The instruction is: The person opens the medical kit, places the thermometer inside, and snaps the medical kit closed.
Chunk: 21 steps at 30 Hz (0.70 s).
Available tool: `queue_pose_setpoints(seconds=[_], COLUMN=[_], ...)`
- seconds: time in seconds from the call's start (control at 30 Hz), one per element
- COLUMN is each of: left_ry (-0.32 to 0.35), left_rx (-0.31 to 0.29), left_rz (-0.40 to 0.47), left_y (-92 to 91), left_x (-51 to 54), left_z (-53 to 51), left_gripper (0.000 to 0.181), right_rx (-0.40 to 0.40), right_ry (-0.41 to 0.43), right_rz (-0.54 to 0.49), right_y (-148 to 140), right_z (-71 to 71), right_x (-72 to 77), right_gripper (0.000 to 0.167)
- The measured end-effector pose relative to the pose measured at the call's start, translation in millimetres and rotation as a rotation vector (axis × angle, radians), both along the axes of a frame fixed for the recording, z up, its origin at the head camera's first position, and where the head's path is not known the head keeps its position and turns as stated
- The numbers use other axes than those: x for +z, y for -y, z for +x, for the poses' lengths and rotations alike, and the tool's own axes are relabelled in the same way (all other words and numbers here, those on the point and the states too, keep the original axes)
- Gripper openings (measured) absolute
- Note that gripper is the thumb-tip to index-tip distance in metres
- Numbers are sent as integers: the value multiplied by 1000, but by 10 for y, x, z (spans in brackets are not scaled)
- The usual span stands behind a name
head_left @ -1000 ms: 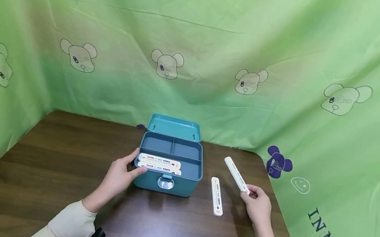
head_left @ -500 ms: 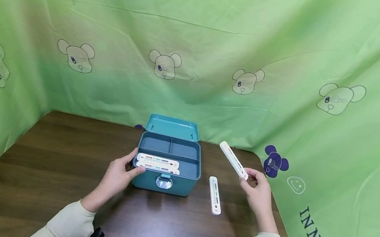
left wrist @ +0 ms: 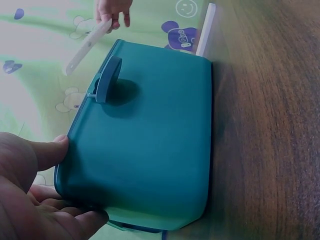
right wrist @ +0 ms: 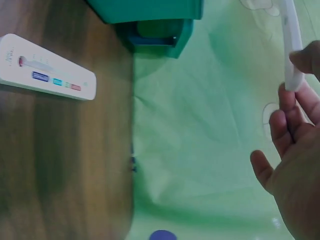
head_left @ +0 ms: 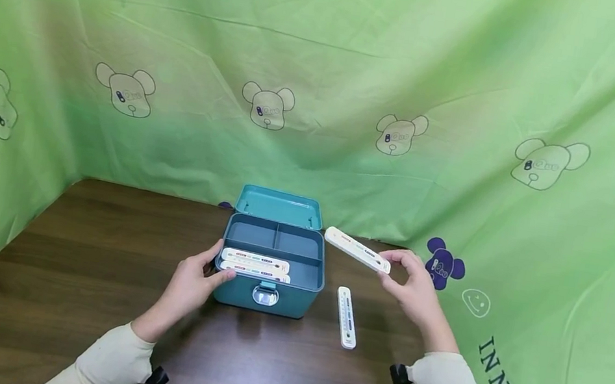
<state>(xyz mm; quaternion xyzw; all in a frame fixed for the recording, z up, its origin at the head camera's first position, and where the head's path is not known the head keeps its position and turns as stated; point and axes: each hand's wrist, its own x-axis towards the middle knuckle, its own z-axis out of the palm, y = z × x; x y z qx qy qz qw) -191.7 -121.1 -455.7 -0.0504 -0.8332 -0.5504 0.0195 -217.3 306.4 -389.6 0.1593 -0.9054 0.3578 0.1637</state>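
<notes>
A teal storage box [head_left: 288, 304] stands on the table with its lid raised at the back. My left hand [head_left: 191, 284] grips its front left corner, thumb at the front and fingers along the side; the left wrist view shows the same hold on the box [left wrist: 150, 145]. Two white thermometers [head_left: 255, 259] lie in the front compartment. Right of the box, my right hand [head_left: 414, 289] pinches one end of another thermometer [head_left: 357, 250] in the air, its far end near the box's right rim. One more thermometer [right wrist: 47, 67] lies on the table below that hand.
Behind the front compartment, a divider [head_left: 277, 237] splits the box's back part in two. A metal latch [head_left: 266, 294] sits on the front wall. A green printed curtain [head_left: 313, 153] hangs behind and beside the wooden table [head_left: 67, 263].
My right hand has lifted the thermometer and moved forward and left, swinging it flatter so its far end comes close to the box. My left hand stays on the box.
</notes>
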Motion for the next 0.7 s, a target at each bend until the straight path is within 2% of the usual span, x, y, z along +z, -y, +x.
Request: queue_pose_setpoints(seconds=[0.3,0.47,0.7], left_ry=[-4,0,-5], left_rx=[1,1,4], left_rz=[-2,-2,0], left_y=[-11,-13,-6], left_x=[-4,3,2], left_z=[1,7,11], left_gripper=[77,77,78], right_rx=[140,201,240], right_ry=[59,97,138], right_rz=[139,174,240], right_y=[135,249,439], right_z=[-104,-154,-182], right_x=[211,292,348], right_gripper=[32,32,30])
